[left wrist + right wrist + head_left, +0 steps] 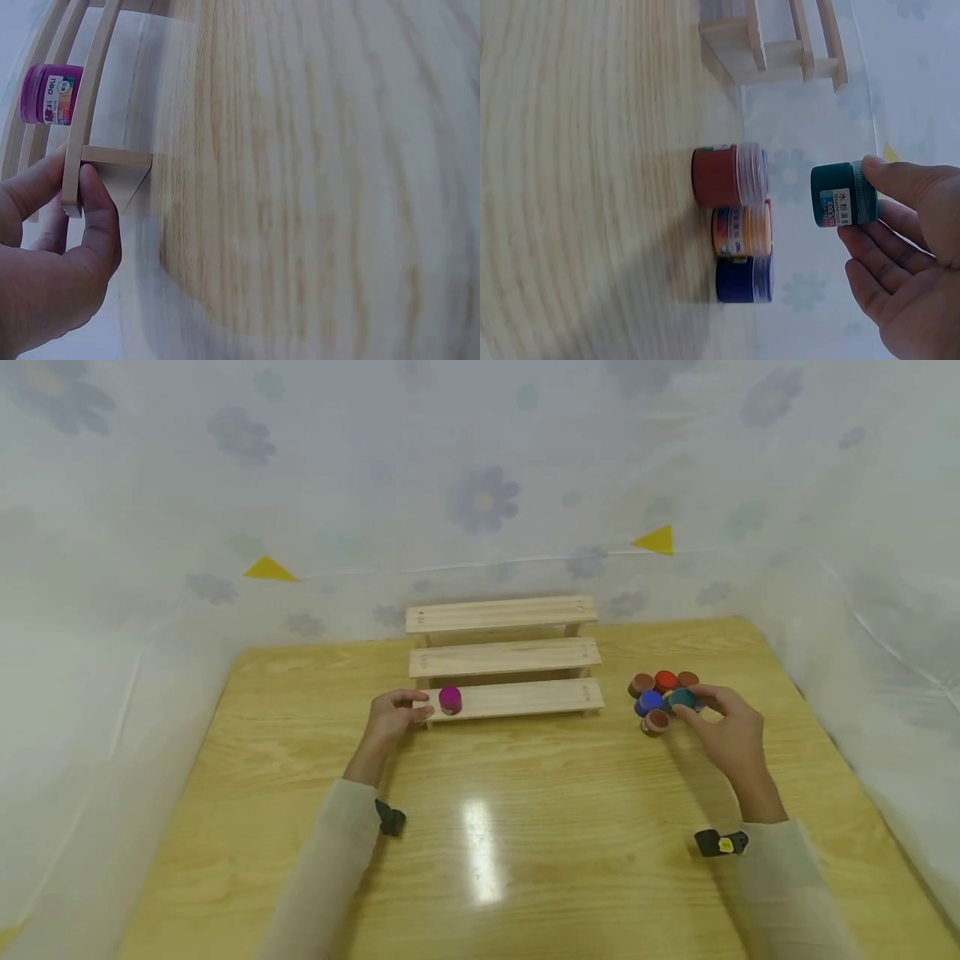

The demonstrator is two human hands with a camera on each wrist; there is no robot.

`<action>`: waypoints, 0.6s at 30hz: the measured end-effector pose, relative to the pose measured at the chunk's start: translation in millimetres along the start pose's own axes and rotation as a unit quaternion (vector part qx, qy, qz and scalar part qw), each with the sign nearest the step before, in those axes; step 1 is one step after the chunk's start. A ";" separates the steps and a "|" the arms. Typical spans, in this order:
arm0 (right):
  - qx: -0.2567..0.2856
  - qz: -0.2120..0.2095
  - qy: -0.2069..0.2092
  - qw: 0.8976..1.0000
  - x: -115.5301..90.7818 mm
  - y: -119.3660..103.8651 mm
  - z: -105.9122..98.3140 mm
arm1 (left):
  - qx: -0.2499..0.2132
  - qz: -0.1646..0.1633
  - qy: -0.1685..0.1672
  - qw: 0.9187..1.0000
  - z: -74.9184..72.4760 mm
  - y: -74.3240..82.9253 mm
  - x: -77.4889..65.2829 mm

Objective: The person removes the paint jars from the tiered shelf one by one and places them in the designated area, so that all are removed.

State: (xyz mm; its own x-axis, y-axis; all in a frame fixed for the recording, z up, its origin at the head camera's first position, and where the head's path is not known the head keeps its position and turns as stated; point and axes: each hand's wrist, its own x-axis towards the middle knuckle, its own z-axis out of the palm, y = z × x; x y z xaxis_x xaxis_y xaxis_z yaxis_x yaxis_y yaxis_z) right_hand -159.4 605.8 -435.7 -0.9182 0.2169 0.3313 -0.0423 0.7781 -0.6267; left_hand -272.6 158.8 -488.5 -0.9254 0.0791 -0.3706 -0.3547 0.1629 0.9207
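Observation:
A three-tier wooden rack (517,697) stands at the back of the table. My left hand (392,717) pinches the left end of its lowest shelf, thumb and fingers on either face of the board in the left wrist view. Beside those fingers, a magenta paint jar (450,699) stands on that shelf. My right hand (731,731) pinches a dark green paint jar (844,195) by its lid, held up above the other jars. Below it stand a brown jar (724,176), a yellow-orange jar (739,231) and a dark blue jar (742,280).
The cluster at the right of the rack also has a red-lidded jar (666,680) and several brown-lidded ones. The wooden table (525,827) meets a flowered white cloth (480,452) behind the rack. Two yellow triangles (656,540) mark the cloth.

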 end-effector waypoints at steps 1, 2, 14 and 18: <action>-0.007 0.005 0.000 1.000 -0.8 1.8 -1.6 | 0.000 0.001 0.001 1.000 -0.2 -0.2 0.2; -0.017 0.010 -0.002 1.000 -1.6 3.5 -2.9 | -0.001 0.001 0.001 1.000 -0.4 -0.4 0.5; -0.026 0.035 -0.029 0.999 -8.1 19.8 -3.3 | -0.007 0.004 -0.004 1.000 -0.6 -1.5 1.6; -0.033 0.049 -0.058 0.997 -7.6 24.9 -2.6 | -0.009 0.004 -0.005 1.000 0.0 -1.1 1.1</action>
State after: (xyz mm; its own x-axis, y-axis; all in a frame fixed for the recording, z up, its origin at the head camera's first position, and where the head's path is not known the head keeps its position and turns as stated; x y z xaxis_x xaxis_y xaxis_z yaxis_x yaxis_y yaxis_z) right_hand -152.4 625.0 -452.0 -0.9562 0.2273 0.1842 0.0723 0.7938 -0.6039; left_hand -273.3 158.7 -489.9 -0.9273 0.0893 -0.3634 -0.3490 0.1441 0.9260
